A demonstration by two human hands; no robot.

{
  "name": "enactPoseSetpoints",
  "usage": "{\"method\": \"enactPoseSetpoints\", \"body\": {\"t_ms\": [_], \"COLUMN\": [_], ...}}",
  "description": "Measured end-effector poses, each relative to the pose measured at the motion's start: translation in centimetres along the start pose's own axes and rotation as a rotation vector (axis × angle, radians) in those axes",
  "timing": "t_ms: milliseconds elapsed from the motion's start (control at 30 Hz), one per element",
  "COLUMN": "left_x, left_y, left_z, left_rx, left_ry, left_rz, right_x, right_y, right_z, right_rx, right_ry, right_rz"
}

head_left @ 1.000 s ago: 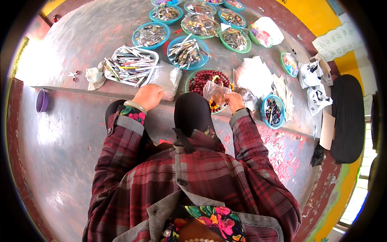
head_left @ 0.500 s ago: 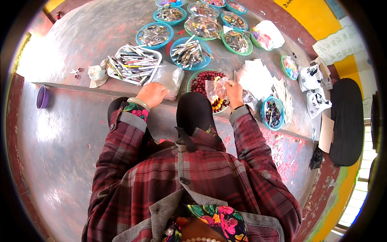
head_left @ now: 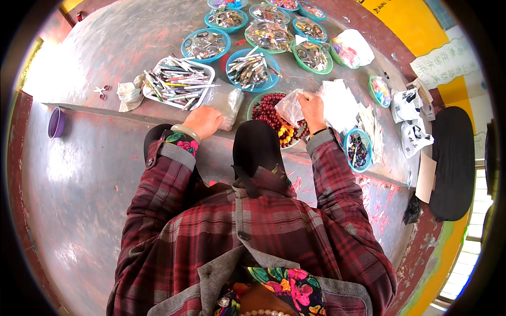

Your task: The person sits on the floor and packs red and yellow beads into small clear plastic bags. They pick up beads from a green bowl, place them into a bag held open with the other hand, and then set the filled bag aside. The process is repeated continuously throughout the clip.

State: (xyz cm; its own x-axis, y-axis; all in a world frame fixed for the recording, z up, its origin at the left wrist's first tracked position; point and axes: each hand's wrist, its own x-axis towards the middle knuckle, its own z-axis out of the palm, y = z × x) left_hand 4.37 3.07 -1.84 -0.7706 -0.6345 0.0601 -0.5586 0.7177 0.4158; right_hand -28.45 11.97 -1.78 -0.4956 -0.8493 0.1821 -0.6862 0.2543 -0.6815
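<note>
My right hand (head_left: 312, 109) pinches a small clear plastic bag (head_left: 289, 108) by its upper edge, over a green bowl (head_left: 251, 101). The bag looks pinkish; its contents cannot be made out. In the bowl lie strings of dark red beads (head_left: 266, 109) and some yellow beads (head_left: 286, 136). My left hand (head_left: 204, 122), with a pale bangle at the wrist, is palm down with curled fingers beside a stack of clear plastic bags (head_left: 230, 104); its fingertips are partly hidden. Behind it stands a white tray (head_left: 212, 80) heaped with pens (head_left: 176, 81).
A blue bowl (head_left: 229, 71) holds more pens. Farther back, several bowls hold wrapped small goods. Right of my right hand lie white papers or bags (head_left: 339, 108) and a blue basket (head_left: 358, 167) of dark items. Scissors (head_left: 102, 91) and a purple bowl (head_left: 56, 124) sit left. The ledge edge (head_left: 121, 117) runs across.
My right hand has moved slightly up and right, lifting the small bag away from the bowl's front; more yellow beads show. My left hand stays about where it was.
</note>
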Motion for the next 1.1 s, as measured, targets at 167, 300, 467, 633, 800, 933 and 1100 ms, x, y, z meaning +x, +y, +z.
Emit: {"method": "enactPoseSetpoints", "body": {"t_ms": [167,300,467,633,800,933,1100], "left_x": [-0.1,0.2,0.6,0.8,1.0,0.9,1.5], "left_y": [0.0,0.2,3.9,3.8,2.6,0.5,1.2], "left_z": [0.0,-0.3,-3.4,-3.4,-3.3,-1.3,-2.1], "left_rx": [-0.001,-0.045,-0.631,-1.011,-0.866,-0.978,-1.014], "left_ry": [0.009,-0.043,0.204,-0.087,-0.207,-0.040,0.071], "left_rz": [0.004,-0.072,0.036,-0.069,-0.193,-0.258,-0.311], "right_x": [0.1,-0.2,-4.3,-6.5,-5.8,-3.3,-1.2], "right_y": [-2.2,-5.0,-11.5,-13.7,-11.5,-4.2,12.1], "right_z": [-1.3,-1.9,0.1,3.3,2.5,1.5,-0.6], "right_rx": [0.080,0.145,0.378,0.468,0.483,0.407,-0.081], "right_ry": [0.023,-0.081,-0.310,-0.423,-0.378,-0.147,0.028], "right_rz": [-0.032,-0.014,-0.133,-0.432,-0.259,-0.020,0.188]}}
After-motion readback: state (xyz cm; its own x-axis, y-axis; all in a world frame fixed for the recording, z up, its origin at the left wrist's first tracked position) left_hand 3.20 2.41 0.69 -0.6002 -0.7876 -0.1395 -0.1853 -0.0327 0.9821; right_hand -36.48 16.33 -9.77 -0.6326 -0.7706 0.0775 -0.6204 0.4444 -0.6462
